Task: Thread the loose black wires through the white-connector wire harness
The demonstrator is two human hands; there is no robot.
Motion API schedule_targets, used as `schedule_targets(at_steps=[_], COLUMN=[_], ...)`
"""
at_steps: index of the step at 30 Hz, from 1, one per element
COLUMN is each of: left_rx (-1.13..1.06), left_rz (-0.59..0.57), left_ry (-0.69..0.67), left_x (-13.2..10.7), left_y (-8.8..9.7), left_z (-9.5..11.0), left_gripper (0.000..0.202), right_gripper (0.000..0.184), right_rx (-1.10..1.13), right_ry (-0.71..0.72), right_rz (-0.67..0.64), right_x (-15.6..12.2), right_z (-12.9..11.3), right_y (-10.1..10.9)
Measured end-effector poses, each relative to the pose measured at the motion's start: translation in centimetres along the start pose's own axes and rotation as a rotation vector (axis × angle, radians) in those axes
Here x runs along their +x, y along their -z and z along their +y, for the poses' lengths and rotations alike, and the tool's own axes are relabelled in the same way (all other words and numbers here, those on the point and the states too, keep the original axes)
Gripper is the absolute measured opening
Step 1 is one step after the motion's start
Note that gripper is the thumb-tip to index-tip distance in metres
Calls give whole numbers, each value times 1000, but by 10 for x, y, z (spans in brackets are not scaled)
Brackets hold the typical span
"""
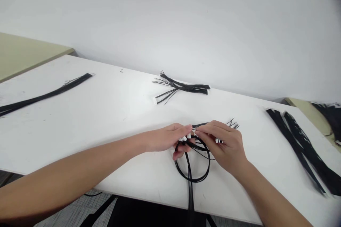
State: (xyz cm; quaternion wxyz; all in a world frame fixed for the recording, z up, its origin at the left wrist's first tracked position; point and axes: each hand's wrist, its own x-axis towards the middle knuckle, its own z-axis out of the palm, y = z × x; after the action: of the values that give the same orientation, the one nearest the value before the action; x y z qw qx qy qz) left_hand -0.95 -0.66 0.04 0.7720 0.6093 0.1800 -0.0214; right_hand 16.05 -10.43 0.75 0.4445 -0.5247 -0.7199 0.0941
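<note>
Both my hands meet over the front middle of the white table [112, 120]. My left hand [166, 139] pinches a bunch of thin black wires [191, 170] with small white connectors at their ends. My right hand [226, 145] grips the same bunch from the right, fingertips touching the connectors. The wires coil in a loop below the hands and trail off the table's front edge. Loose wire ends stick out behind my right hand.
A folded bundle of black wires [183, 87] lies at the back middle. A long black bundle [45, 95] stretches along the left. A pile of black wires [303, 149] lies at the right. A white wall stands behind the table.
</note>
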Motion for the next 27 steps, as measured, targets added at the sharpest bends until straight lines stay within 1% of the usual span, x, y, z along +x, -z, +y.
schedule_targets(at_steps=[4,9,13,15,19,21,23,24,27], left_rx=[23,29,-51,-146,-377,-491,-582,-619,-702], left_rz=[-14,-28,-45,-53,-17,26,70,89,126], left_ry=[1,0,-25,-39,-33,-13,5,6,-13], left_x=[-1,-2,1,3,7,8,7,7,7], left_y=[0,0,1,2,3,4,5,6,9], left_z=[1,2,1,0,-2,-1,1,2,2], left_gripper=[55,52,51,50,47,46,46,45,42], right_gripper=[14,14,13,13,25,28,28,26,15], right_rx=[1,-3,-97,-180,-387,-431,-431,-421,-351], right_ry=[11,2,17,73,215,252,239,208,64], right_rz=[-12,-34,-24,65,384,470,486,473,390], right_x=[0,0,1,3,6,6,5,4,2], right_z=[1,0,0,1,8,10,10,8,2], right_y=[0,0,1,4,12,14,15,14,10])
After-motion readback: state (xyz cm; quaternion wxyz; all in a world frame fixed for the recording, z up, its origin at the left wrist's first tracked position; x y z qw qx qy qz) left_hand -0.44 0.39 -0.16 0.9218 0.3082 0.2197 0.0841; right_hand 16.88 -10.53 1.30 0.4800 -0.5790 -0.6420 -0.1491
